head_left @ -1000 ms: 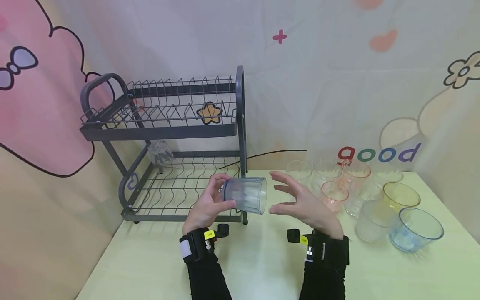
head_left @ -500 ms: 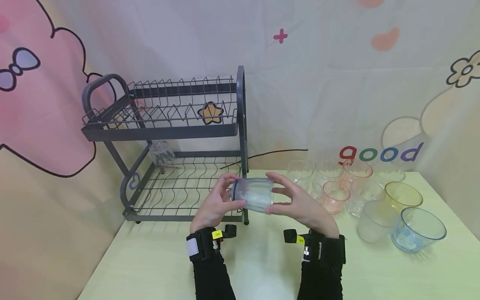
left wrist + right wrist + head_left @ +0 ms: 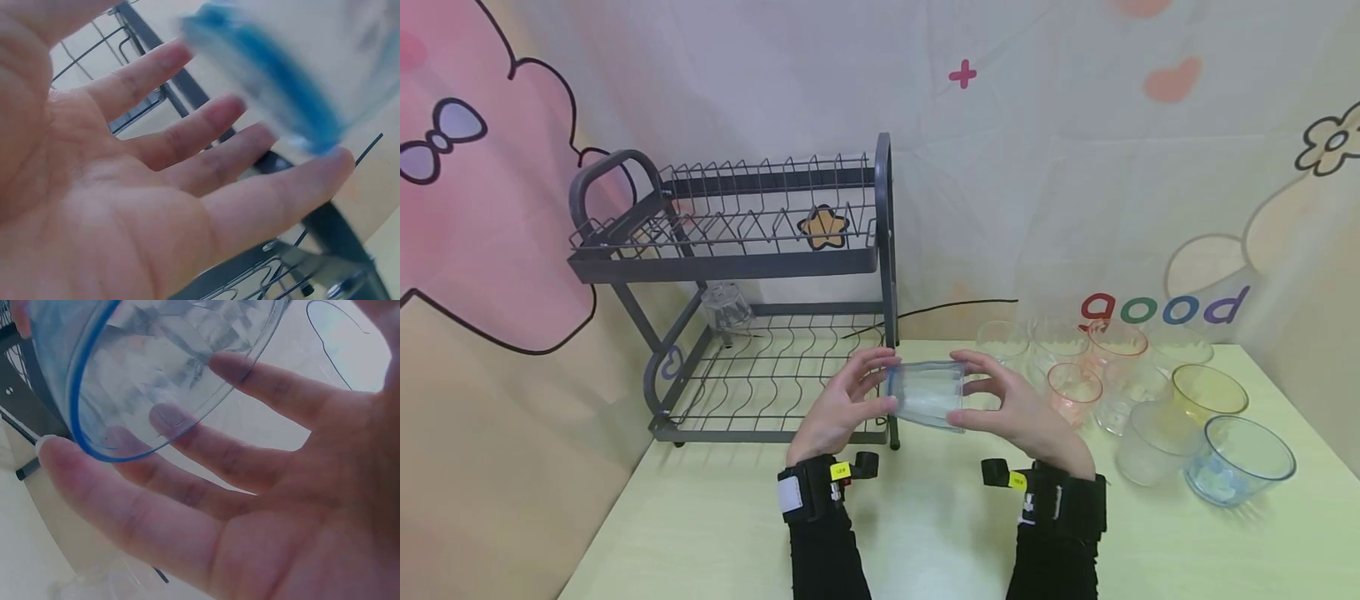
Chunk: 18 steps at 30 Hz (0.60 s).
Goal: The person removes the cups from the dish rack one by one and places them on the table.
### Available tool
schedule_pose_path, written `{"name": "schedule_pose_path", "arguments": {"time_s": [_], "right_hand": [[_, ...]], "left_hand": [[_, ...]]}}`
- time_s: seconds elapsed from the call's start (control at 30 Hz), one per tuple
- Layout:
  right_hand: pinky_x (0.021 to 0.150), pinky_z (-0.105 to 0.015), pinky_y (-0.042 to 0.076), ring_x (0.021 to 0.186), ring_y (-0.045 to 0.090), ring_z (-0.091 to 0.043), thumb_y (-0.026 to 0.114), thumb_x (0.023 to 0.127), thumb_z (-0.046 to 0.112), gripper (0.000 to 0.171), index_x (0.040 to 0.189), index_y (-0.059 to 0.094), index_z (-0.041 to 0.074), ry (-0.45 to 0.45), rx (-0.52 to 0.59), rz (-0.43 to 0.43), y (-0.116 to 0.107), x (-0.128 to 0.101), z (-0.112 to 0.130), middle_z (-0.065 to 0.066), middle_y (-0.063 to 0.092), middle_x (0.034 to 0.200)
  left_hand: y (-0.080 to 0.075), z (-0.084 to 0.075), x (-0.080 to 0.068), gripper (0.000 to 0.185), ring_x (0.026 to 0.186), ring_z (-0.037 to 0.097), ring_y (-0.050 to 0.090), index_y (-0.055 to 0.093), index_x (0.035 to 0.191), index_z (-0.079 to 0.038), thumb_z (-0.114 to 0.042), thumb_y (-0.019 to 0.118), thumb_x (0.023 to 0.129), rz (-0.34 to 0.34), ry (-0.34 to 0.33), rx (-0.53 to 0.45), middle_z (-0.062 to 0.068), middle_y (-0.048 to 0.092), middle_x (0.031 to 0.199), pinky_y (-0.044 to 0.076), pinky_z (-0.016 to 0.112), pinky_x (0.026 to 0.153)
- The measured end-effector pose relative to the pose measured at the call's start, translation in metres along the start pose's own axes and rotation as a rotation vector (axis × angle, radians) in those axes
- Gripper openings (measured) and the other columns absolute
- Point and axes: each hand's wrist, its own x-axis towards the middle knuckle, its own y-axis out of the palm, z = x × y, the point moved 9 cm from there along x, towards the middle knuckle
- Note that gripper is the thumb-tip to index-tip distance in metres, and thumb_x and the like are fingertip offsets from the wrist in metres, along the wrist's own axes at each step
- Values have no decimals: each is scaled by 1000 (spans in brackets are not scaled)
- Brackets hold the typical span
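Right now both hands hold one clear cup w/ a blue rim [image 3: 927, 396], lying on its side in the air above the pale green table [image 3: 715, 533], just near of the rack's front right corner; left hand [image 3: 842, 408] has fingers spread & lightly curved, tips on the cup's left end, where the blue rim [image 3: 269, 81] sits against them in the left wrist view; right hand [image 3: 1018, 408] cups the right end, fingers bent round the wall, thumb under; in the right wrist view the fingers [image 3: 187, 487] show thru the cup [image 3: 162, 362], fairly open, not clenched; both wrists wear black bands w/ yellow tags, sleeves black. Dark grey 2-tier wire dish rack [image 3: 760, 258] stands at the far left of the table; a clear glass [image 3: 726, 308] sits upside down at the far left of its lower tier; upper tier bears an orange star badge [image 3: 822, 227]. Right of the hands is a cluster of cups, close together: small pink cup [image 3: 1073, 392] nearest the right hand, pink-rimmed cup [image 3: 1116, 346] farther back, yellow cup [image 3: 1208, 392], blue-tinted bowl-like cup [image 3: 1247, 458] nearest on the right, frosted clear one [image 3: 1150, 446] just left of it, more clear ones behind. Black cable [image 3: 955, 307] runs along the far wall; backdrop shows "good" [image 3: 1165, 308] in coloured letters.
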Motion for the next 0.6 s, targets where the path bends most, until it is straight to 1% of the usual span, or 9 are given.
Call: {"name": "schedule_pose_path", "arguments": {"time_s": [0.1, 0.17, 0.2, 0.3, 0.37, 0.43, 0.5, 0.6], "right_hand": [[79, -37, 55, 117, 51, -37, 78, 84, 18, 71, 145, 42, 17, 19, -30, -34, -12, -8, -7, -17, 46, 136], [79, -38, 54, 117, 50, -38, 78, 84, 18, 71, 145, 41, 17, 46, -45, -53, -21, -14, -14, -18, 45, 135], [80, -37, 54, 118, 49, -38, 78, 85, 19, 71, 146, 41, 16, 60, -55, -61, -26, -18, -17, -18, 44, 136], [82, -39, 53, 119, 47, -40, 76, 86, 21, 71, 147, 39, 17, 103, -63, -82, -39, -29, -25, -18, 42, 137], [84, -39, 52, 120, 46, -41, 75, 87, 22, 71, 148, 37, 17, 120, -74, -93, -47, -35, -28, -19, 40, 138], [84, -40, 52, 121, 45, -42, 74, 88, 23, 71, 148, 36, 18, 133, -88, -98, -53, -41, -30, -20, 39, 138], [84, -41, 51, 121, 45, -42, 74, 89, 24, 72, 149, 35, 17, 142, -107, -104, -58, -47, -30, -20, 39, 139], [83, -40, 51, 120, 46, -42, 74, 89, 25, 73, 149, 34, 16, 150, -139, -110, -64, -53, -30, -20, 40, 138]], "left_hand": [[-8, -3, -4, 65, 135, 26, 41, 41, 145, -10, -4, 72, 87, -38, 19, 44, 14, 43, 146, 41, 49, 104], [-16, -7, -8, 62, 134, 24, 42, 42, 144, -12, -4, 70, 89, -81, 29, 83, 14, 44, 145, 39, 50, 105], [-20, -8, -10, 61, 134, 24, 43, 43, 144, -13, -5, 70, 90, -100, 33, 100, 15, 44, 146, 38, 51, 106], [-32, -13, -16, 60, 133, 22, 44, 44, 144, -17, -9, 70, 91, -142, 30, 160, 11, 46, 145, 38, 53, 106], [-42, -15, -21, 60, 133, 22, 44, 43, 144, -16, -10, 70, 91, -168, 31, 179, 10, 46, 145, 37, 53, 106], [-52, -17, -26, 60, 133, 23, 44, 43, 144, -16, -10, 71, 91, -202, 34, 180, 9, 47, 144, 38, 50, 106], [-62, -20, -33, 60, 132, 25, 44, 43, 144, -14, -8, 71, 90, -242, 43, 161, 11, 47, 143, 40, 48, 105], [-74, -22, -40, 61, 132, 26, 45, 42, 144, -13, -6, 70, 90, -284, 48, 129, 10, 49, 141, 43, 42, 104]]}}
